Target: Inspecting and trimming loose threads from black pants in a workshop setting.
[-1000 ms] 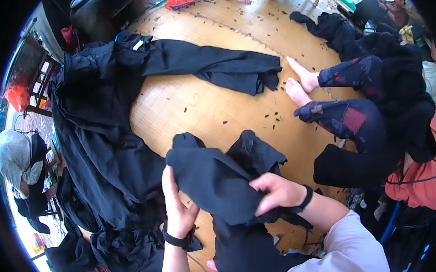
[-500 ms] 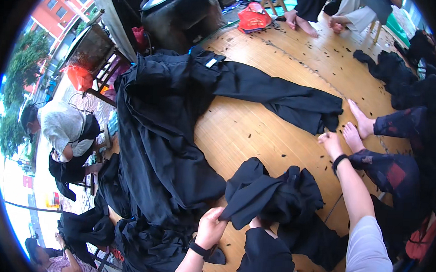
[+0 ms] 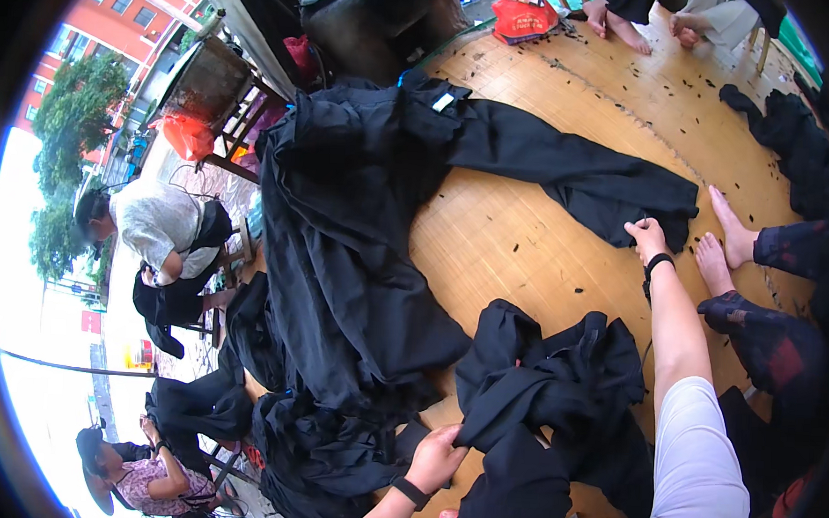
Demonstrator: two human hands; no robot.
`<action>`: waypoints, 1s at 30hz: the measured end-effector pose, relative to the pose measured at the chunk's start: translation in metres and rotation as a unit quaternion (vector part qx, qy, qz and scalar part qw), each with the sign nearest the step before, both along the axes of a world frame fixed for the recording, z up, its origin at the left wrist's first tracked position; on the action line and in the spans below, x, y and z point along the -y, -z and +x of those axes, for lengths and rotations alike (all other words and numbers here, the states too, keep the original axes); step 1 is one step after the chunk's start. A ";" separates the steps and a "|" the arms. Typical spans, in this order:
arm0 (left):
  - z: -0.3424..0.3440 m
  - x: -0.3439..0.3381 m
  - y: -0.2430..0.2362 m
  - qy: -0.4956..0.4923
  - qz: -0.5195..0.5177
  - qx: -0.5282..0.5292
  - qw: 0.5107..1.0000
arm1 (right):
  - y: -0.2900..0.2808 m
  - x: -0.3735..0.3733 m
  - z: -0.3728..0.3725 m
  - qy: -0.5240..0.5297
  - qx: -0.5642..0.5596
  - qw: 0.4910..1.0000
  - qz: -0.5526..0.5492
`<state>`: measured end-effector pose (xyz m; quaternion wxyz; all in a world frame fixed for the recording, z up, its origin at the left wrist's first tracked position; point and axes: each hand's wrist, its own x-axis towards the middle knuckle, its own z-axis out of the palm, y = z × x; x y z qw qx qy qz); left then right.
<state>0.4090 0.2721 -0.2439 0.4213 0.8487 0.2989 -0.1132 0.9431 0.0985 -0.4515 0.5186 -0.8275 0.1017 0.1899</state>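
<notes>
R hand [image 3: 650, 239] has left the bunched black cloth [image 3: 558, 388] since 1 s ago & is now out at arm's length, fingertips in a narrow pinch; can't tell if anything's between them. L hand [image 3: 435, 459] pinches the cloth's near-L edge; cloth is bunched at the wearer's lap, underside hidden. Wristbands [image 3: 410, 491]: 2, one per arm. Wood-coloured floor [image 3: 491, 235] w/ dark specks, too many to count. Beyond L hand, 1 lg black garment [image 3: 342, 218] spread out, long strip running R; R hand overlaps its end, contact unclear. To R, 1 neighbour's 2 bare feet [image 3: 735, 229], upper body cut off. Far L, 2 seated people [image 3: 159, 222], dark cloth w/ each. Bags: 2, 1 red [image 3: 524, 16] on floor, 1 orange-red [image 3: 188, 136] at L. Top edge crops 2 more people [image 3: 628, 34] to legs & feet. Outside: orange-red bldg [image 3: 109, 4], trees [image 3: 80, 110].
</notes>
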 end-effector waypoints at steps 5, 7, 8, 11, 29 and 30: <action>0.029 0.019 -0.061 -0.055 -0.045 0.033 0.997 | -0.107 -0.007 0.008 -0.221 0.121 0.961 -0.114; 0.017 0.028 -0.084 -0.070 -0.046 0.099 0.992 | -0.177 -0.029 0.016 -0.278 0.188 0.930 -0.152; 0.004 0.033 -0.093 -0.065 -0.029 0.119 0.990 | -0.219 -0.042 0.015 -0.302 0.232 0.909 -0.168; -0.039 0.052 -0.133 -0.119 -0.038 0.152 0.980 | -0.392 -0.097 -0.018 -0.311 0.492 0.806 -0.108; -0.162 0.102 -0.206 -0.254 -0.169 0.331 0.893 | -0.855 -0.077 -0.269 -0.372 0.617 0.607 0.336; -0.160 0.094 -0.211 -0.269 -0.202 0.334 0.880 | -0.875 -0.079 -0.292 -0.412 0.561 0.596 0.400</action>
